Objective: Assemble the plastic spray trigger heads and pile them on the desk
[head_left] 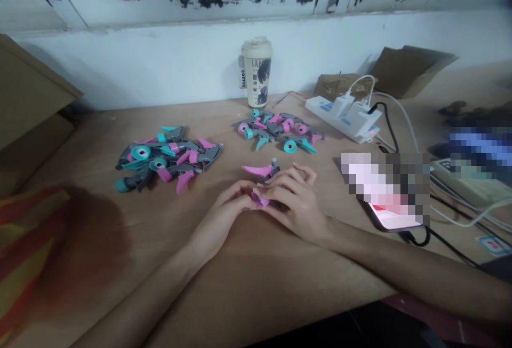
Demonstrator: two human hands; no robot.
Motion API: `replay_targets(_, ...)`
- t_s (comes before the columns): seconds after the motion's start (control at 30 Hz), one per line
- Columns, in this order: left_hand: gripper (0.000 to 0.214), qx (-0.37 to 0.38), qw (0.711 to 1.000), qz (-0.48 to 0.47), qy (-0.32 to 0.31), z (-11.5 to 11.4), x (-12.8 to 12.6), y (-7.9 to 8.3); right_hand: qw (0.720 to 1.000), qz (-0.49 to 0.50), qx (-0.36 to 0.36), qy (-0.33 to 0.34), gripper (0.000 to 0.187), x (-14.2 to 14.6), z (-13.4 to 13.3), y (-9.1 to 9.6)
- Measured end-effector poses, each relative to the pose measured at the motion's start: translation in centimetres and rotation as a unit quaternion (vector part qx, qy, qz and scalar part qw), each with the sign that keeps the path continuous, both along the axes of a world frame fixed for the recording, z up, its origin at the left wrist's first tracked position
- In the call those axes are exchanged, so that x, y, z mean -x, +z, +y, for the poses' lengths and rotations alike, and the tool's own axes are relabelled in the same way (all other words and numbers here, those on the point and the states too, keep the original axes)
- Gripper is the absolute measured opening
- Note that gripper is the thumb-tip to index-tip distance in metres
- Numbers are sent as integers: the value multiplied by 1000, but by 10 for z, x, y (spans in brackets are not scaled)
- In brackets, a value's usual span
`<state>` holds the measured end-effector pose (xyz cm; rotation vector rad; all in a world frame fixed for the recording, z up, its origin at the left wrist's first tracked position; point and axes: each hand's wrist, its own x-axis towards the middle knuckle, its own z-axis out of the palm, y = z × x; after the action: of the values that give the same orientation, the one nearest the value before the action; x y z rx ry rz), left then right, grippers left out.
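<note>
Both hands meet over the wooden table around a small pink and grey plastic piece (258,170). Its curved pink blade and grey stub stick out beyond my fingers, and a pink ring-shaped end shows between the fingertips. My left hand (230,204) pinches the ring end from the left. My right hand (296,198) is closed over the grey body, which is mostly hidden beneath the fingers. Similar grey pieces with pink or teal blades and round ends lie in a left pile (182,158) and a back pile (276,128).
A lidded coffee cup (257,78) stands against the wall. To the right are a white power strip (340,116) with plugs and cables, and a lit phone (394,209). Cardboard boxes (32,92) stand at left; a red and yellow object (28,262) sits at near left.
</note>
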<state>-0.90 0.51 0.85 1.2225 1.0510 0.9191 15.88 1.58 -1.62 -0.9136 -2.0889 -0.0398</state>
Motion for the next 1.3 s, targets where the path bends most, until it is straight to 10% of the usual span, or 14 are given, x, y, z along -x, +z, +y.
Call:
replay_targets(0.37, 8, 29, 997, -71, -29, 4, 4, 1, 1000, 24, -1, 19, 10, -4, 6, 2)
replay_targets(1.07, 14, -70, 990, 120, -6, 7, 3, 3, 998, 29, 19, 60, 9, 0, 10, -5)
replay_targets(1.3, 28, 26, 991, 114, -67, 12, 13, 9, 997, 6, 29, 69, 16, 3, 8, -7)
